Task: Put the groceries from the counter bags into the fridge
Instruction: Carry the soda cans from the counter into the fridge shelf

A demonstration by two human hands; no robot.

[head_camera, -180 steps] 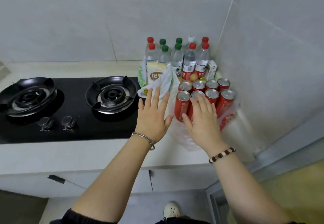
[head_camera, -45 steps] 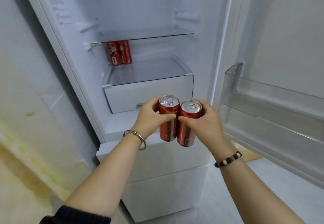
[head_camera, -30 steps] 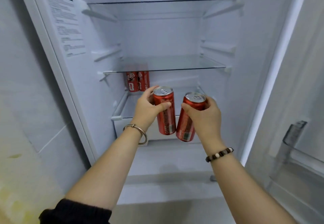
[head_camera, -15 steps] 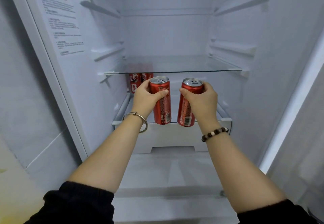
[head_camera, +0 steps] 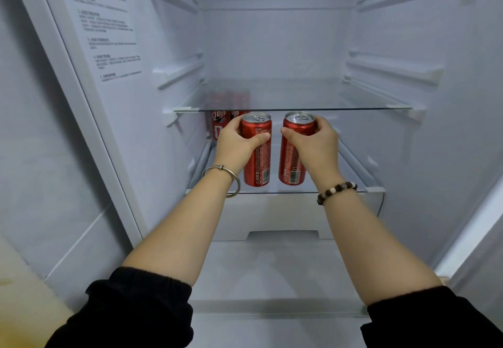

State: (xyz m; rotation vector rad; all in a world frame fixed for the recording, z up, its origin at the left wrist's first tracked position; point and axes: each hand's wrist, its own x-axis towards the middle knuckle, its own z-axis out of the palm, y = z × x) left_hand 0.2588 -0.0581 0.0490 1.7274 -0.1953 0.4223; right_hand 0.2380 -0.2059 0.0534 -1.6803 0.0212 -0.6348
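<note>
Two cans are held upright inside the fridge.
Each is wrapped high by curled fingers; judged stiff, slick, fairly heavy.

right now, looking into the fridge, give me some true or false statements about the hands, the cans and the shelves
1. The left hand grips the left can and the right hand grips the right can. True.
2. The two held cans touch each other. False: a gap shows between them.
3. The back cans stand behind the left hand, below the glass shelf. True.
4. Bottles stand on the glass shelf. False: no bottles are on it.
5. The left wrist wears beads. False: it wears a metal bangle; the bead bracelet is on the right wrist.
</note>
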